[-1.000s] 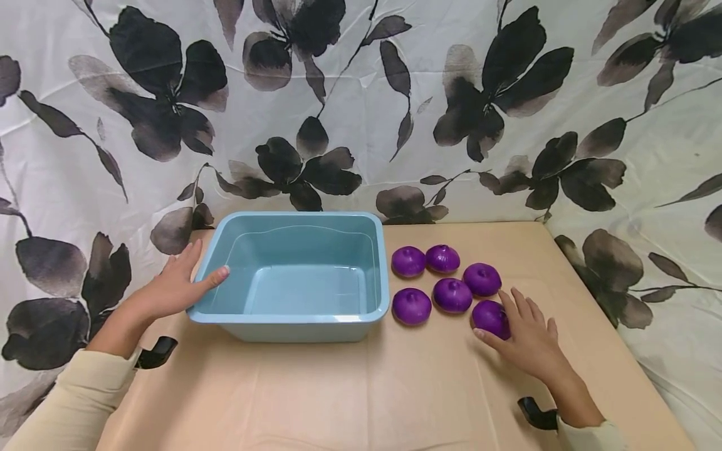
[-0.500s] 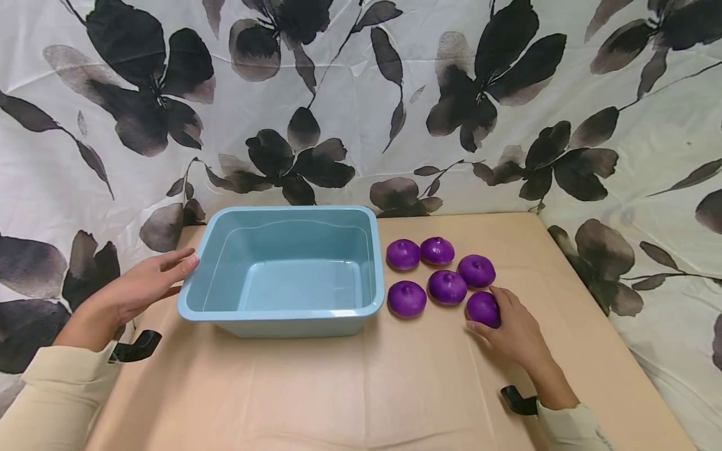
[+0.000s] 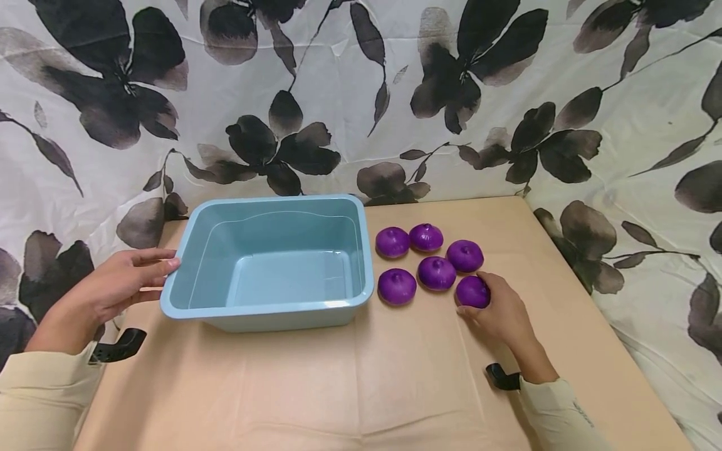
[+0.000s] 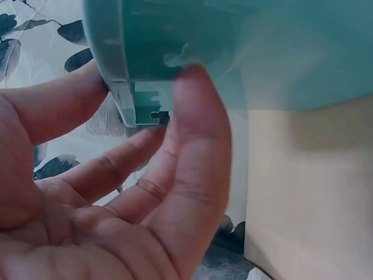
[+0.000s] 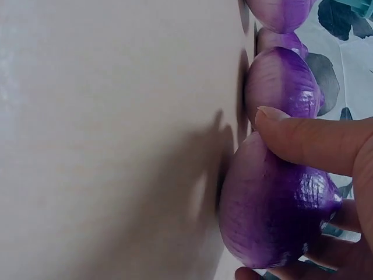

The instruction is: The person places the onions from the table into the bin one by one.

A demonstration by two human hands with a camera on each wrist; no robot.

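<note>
And there, right hand (image 3: 502, 311) grips an onion (image 3: 472, 292), left hand (image 3: 115, 285) holds the tub (image 3: 254, 310), all six onions (image 3: 437, 273) outside it

smooth, glossy plastic-looking basin (image 3: 282, 321); shiny, faintly ridged onions (image 3: 397, 287); matt, creased table covering (image 3: 293, 376); wrinkled cloth backdrop (image 3: 338, 81).
</note>
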